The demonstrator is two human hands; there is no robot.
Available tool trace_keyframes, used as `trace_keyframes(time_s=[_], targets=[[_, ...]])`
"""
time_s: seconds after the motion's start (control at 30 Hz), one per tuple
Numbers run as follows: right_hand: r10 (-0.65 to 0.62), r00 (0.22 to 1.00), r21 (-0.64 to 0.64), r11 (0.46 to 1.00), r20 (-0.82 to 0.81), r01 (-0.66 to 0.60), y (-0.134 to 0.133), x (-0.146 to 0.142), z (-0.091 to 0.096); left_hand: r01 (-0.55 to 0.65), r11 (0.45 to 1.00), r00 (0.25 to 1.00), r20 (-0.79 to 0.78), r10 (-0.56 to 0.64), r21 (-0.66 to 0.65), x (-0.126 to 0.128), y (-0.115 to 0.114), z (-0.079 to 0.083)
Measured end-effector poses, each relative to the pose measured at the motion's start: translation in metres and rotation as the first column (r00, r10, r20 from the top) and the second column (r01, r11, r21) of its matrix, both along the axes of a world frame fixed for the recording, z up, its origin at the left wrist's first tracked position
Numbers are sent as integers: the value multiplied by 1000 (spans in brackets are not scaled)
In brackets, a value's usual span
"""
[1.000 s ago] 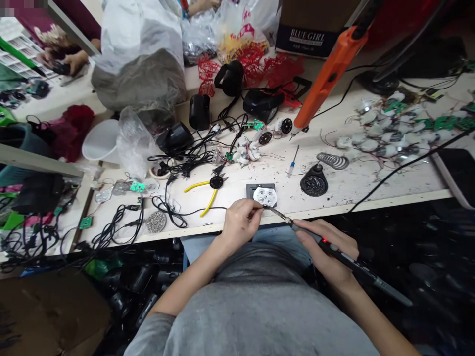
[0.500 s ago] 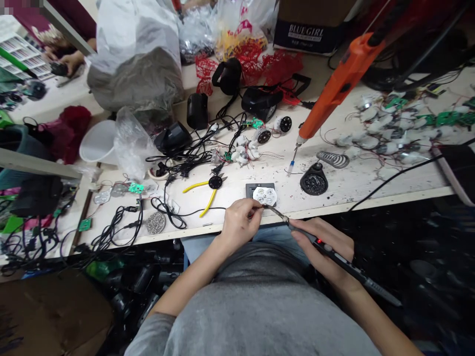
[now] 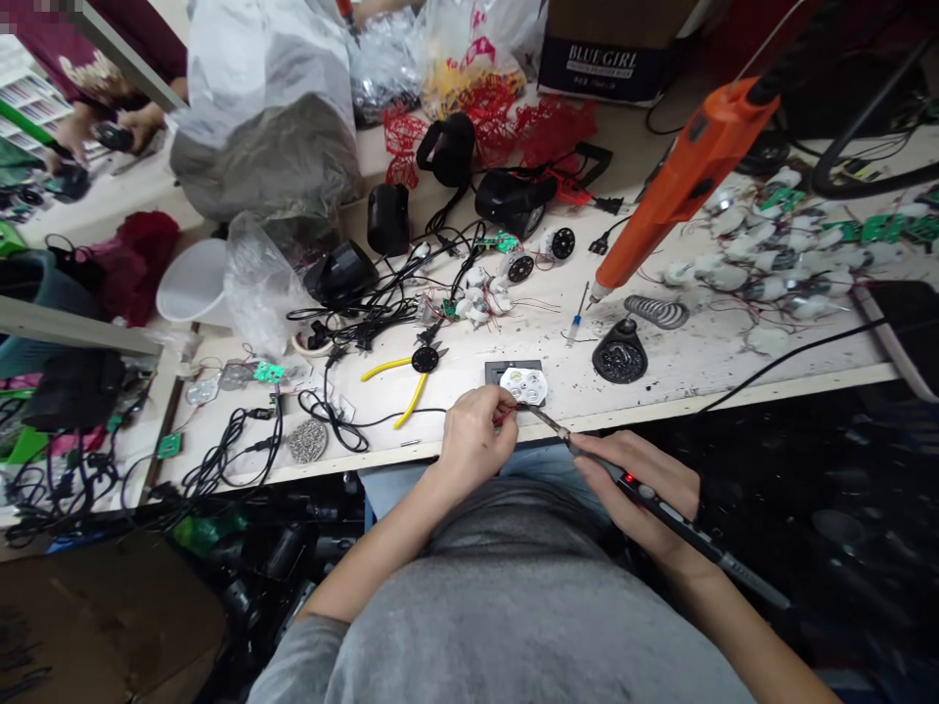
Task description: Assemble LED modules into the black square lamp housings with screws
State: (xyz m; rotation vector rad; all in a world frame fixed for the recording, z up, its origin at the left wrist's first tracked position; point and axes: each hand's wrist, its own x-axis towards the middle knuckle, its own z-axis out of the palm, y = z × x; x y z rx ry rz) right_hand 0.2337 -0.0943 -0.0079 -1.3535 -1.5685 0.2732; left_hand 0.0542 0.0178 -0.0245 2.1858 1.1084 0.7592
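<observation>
My left hand (image 3: 473,438) is pinched closed at the table's front edge, holding a thin wire against a white round LED board (image 3: 523,385). That board lies on a small dark square pad (image 3: 496,372). My right hand (image 3: 646,489) grips a black soldering iron (image 3: 660,508) with a red light on its handle. Its metal tip points up-left and meets the wire at the board's lower edge, right beside my left fingertips.
Yellow-handled pliers (image 3: 411,372), a black coiled iron stand (image 3: 620,359), tangled black cables (image 3: 367,303) and a hanging orange power screwdriver (image 3: 682,181) lie on the white table (image 3: 734,362). Plastic bags (image 3: 268,108) stand behind. White LED parts (image 3: 763,264) fill the right. Another person's hands (image 3: 124,127) work far left.
My hands and the iron stay at the board. The hanging orange screwdriver has swung rightward, and the view has shifted slightly.
</observation>
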Motion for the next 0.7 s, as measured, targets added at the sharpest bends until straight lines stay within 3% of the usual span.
trace_keyframes(time_s=[0.13, 0.7], targets=[[-10, 1000, -23, 1000, -28, 9, -1, 0, -3, -9, 997, 1000, 10, 10, -70, 2, -2, 3], [-42, 999, 21, 999, -28, 43, 2, -3, -7, -8, 994, 1000, -1, 8, -107, 1, 0, 3]])
